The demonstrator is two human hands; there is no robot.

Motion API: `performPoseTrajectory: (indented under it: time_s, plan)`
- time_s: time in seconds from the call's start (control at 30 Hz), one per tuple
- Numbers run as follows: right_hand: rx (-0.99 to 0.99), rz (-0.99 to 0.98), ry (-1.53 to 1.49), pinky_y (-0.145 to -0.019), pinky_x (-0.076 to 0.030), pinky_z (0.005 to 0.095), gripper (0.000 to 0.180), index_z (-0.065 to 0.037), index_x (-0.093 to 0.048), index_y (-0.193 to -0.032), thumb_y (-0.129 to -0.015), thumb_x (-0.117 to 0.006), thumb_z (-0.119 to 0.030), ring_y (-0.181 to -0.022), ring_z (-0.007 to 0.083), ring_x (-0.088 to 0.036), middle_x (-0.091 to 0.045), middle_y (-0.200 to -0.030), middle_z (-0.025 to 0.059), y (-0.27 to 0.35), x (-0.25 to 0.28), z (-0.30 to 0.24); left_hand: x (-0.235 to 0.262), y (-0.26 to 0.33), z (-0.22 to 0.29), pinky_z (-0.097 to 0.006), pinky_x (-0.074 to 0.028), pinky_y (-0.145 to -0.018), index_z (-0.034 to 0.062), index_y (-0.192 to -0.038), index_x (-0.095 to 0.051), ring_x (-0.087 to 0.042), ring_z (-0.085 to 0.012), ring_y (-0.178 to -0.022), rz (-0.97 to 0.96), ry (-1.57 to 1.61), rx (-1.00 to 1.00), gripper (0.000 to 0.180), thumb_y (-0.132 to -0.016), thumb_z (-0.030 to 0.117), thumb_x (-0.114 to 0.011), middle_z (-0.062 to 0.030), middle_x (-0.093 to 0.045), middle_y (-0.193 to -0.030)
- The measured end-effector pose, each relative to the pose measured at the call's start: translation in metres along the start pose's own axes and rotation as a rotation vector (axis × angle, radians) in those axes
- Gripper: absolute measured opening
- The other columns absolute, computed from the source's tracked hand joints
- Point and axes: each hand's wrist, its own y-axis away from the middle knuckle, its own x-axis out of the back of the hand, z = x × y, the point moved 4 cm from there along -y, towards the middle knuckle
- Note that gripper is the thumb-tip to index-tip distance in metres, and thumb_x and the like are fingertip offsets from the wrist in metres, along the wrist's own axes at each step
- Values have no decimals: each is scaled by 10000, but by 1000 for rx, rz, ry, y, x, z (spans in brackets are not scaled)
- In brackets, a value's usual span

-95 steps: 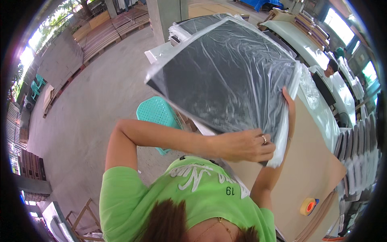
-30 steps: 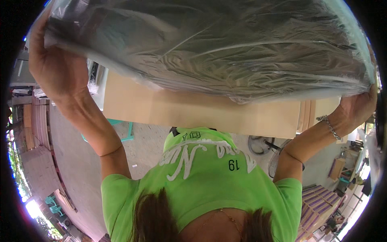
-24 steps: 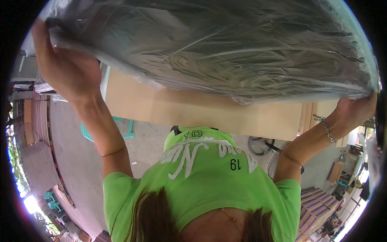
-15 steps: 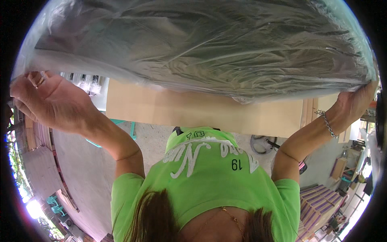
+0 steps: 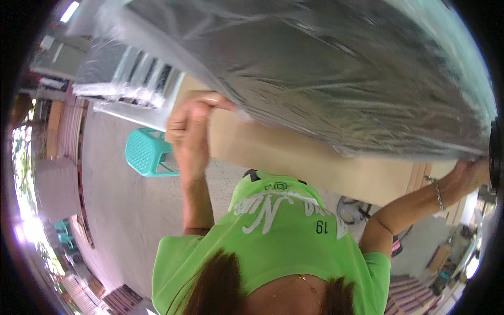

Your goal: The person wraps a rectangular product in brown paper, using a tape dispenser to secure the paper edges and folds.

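— Hands first: where are they?

— Left hand [image 5: 191, 126] is raised, fingers curled over the lower left edge of a big dark panel wrapped in clear plastic [image 5: 325, 68]. Thumb and fingertips press into the wrapping right at the rim, so it is grasping the panel.

— And the other one?

— Right hand [image 5: 470, 176] is out at the far right, under the panel's right edge. A thin bracelet [image 5: 436, 191] sits on that wrist. The hand touches the plastic there and seems to bear the panel from below, but the picture's rim cuts it off; I cannot tell how the fingers lie.

— Where is the panel itself?

— Held up high, filling the upper part of the view, tilted so its left end is higher than the right. The plastic is creased and shiny across the whole face.

— What lies beneath it?

— A pale brown flat board [image 5: 294, 157] just under the panel's lower edge. Below that, the person's green shirt [image 5: 283, 231].

— Anything else around?

— A turquoise plastic stool [image 5: 147, 155] on the concrete floor [image 5: 121, 220] to the left. Up left, more plastic-wrapped panels [image 5: 126, 73] in a stack.
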Motion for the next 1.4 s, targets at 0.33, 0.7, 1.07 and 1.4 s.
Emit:
performPoseTrajectory:
  time_s: [0.33,0.7,1.07,1.4]
  plan:
    - [33,139,-93,-1042,-424,495,1280,-264,239,-1476,-712,-784,-350,-1313,362,-366,-167,-1523,236,-4,-3,-11,0,32,-7,-345,-490,-805,-5,-979,-694,-632,-204,-831,-50,-18,254,198,-931,169,-613,-110,-654,-855]
    - [117,-191,20,-968,-423,386,534,18,-466,-1287,-928,-546,-369,-1110,263,-521,-533,-1226,153,-13,-1,-8,-10,30,18,-310,-493,-747,28,-879,-737,-636,-192,-810,-132,-192,17,75,-818,19,-694,-83,-686,-850]
    - [54,-128,58,-974,-447,436,712,-122,-277,-1439,-855,-636,-318,-1162,303,-486,-413,-1344,197,-41,40,23,-47,46,118,-331,-454,-647,96,-789,-681,-672,-196,-744,-442,-182,-671,83,-846,151,-658,-42,-655,-836]
    - [-98,-157,65,-1012,-452,492,1154,-303,138,-1506,-762,-744,-335,-1284,361,-393,-183,-1499,242,-119,113,73,-65,65,134,-306,-506,-718,215,-796,-742,-666,-131,-747,-193,-26,-611,29,-771,228,-751,83,-658,-787]
